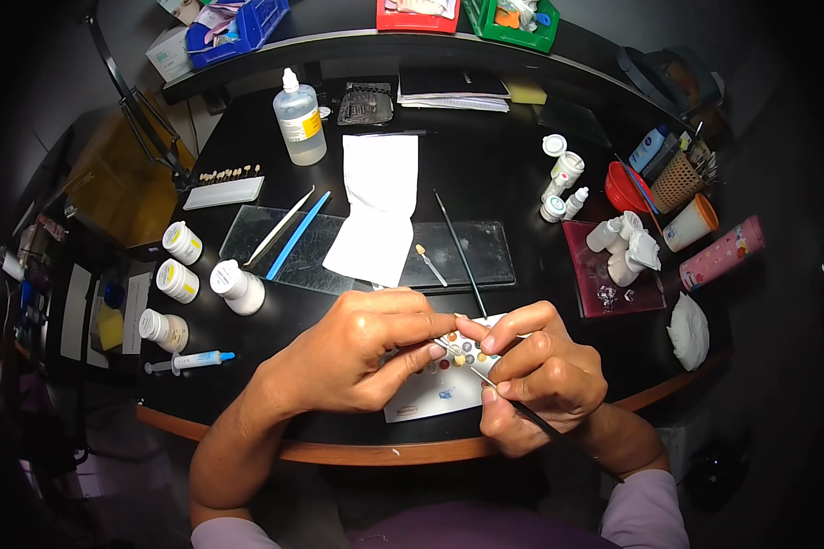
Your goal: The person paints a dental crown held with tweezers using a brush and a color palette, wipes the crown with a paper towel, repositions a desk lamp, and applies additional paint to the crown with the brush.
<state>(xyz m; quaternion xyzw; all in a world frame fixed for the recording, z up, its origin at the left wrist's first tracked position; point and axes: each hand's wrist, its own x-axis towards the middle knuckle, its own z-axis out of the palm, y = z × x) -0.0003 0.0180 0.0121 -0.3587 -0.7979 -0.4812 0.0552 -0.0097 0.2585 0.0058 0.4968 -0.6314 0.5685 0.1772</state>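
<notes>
My left hand (375,352) pinches a small, thin, pale piece (443,345) between thumb and forefinger. The fingers hide most of it, and I cannot make out its kind. In my right hand (545,375) is a fine-tipped brush (542,423) with a dark handle, its tip pointing left towards that piece. Right-hand fingers also reach close to the left fingertips; whether they touch cannot be told. Below both hands lies a white card (430,399) with rows of coloured dots, partly covered. Another dark-handled brush (461,247) rests across the glass slab (485,252), its lower end near the card.
On the slab are a folded white tissue (375,210), a tooth shade tab (424,253), and a blue instrument (299,235). Several white jars (238,288) and a syringe (192,362) stand or lie left. A red tray (595,265) with bottles sits right; a clear bottle (300,128) stands behind.
</notes>
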